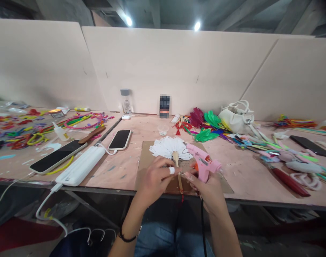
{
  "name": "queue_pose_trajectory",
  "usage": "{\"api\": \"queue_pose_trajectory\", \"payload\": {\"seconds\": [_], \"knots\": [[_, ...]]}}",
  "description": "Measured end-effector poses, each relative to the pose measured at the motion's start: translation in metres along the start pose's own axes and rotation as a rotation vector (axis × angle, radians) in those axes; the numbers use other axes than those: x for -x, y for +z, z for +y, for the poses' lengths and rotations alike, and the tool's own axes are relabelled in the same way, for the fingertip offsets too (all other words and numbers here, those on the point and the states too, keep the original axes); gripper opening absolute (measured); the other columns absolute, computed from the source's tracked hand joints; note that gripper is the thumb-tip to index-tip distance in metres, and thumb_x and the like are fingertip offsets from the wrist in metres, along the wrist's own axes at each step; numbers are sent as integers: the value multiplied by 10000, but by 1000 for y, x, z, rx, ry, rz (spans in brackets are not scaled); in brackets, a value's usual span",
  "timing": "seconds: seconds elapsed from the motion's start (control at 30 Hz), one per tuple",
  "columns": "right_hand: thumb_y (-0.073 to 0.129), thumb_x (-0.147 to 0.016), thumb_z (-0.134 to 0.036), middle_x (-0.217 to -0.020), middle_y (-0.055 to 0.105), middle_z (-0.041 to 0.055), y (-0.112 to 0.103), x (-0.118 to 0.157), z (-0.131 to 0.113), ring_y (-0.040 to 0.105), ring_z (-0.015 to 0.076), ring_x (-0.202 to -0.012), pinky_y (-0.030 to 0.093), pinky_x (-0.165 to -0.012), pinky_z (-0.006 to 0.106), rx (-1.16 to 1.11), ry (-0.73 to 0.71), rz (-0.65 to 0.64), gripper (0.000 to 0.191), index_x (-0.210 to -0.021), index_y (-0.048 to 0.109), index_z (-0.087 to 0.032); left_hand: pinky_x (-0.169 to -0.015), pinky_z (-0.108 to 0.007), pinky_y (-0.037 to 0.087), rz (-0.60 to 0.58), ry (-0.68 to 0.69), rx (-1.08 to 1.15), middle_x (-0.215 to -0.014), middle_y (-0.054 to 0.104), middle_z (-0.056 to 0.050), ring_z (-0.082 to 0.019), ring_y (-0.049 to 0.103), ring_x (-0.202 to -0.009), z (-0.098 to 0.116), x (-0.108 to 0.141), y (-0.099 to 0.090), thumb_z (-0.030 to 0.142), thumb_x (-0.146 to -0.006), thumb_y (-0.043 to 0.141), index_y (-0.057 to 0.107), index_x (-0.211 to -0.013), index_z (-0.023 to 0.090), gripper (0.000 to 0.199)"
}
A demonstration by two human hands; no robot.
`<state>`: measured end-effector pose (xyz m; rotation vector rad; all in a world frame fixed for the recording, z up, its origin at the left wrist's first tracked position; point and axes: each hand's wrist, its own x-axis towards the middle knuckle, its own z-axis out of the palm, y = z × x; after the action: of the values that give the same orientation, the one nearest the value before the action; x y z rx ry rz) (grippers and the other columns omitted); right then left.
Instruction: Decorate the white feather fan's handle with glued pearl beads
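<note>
A white fan point(170, 147), feathery or petal-like, lies on a brown cardboard sheet point(144, 160). Its wooden handle point(176, 157) points toward me, with a red cord point(182, 197) at the lower end. My left hand point(157, 175), with a white wrap on one finger, is closed over the handle, fingertips drawn together. Something tiny may sit between them; I cannot make it out. My right hand point(205, 185) grips a pink glue gun point(203, 160), its nozzle tilted up and left beside the fan. The right thumb and fingertips almost meet the left ones above the handle.
Left of the cardboard lie a white power bank point(81, 166) and phones point(120, 139). A clear bottle point(126, 103) and small clear cup point(163, 130) stand behind. Coloured feathers point(205, 134), a white handbag point(236, 117) and a red-handled tool point(291, 182) occupy the right.
</note>
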<state>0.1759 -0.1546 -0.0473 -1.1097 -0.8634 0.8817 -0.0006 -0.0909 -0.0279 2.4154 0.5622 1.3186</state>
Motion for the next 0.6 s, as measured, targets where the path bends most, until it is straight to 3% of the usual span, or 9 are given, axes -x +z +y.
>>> {"api": "queue_pose_trajectory", "payload": {"seconds": [0.37, 0.6], "knots": [[940, -749, -497, -822, 686, 20, -9, -7, 16, 577, 163, -560, 408, -454, 239, 24, -18, -56, 519, -1068, 672, -187, -784, -355, 475, 3, 30, -77, -899, 798, -37, -196, 635, -826, 0, -2, -1, 178, -983, 699, 826, -950, 232, 142], [928, -762, -495, -828, 695, 34, -11, -8, 18, 601, 181, -601, 447, -493, 251, 41, -75, -68, 488, -1053, 698, -179, -757, -339, 484, 1, 20, -63, -868, 790, -46, -198, 661, -818, -1, -2, -2, 206, -982, 707, 823, -991, 215, 117]]}}
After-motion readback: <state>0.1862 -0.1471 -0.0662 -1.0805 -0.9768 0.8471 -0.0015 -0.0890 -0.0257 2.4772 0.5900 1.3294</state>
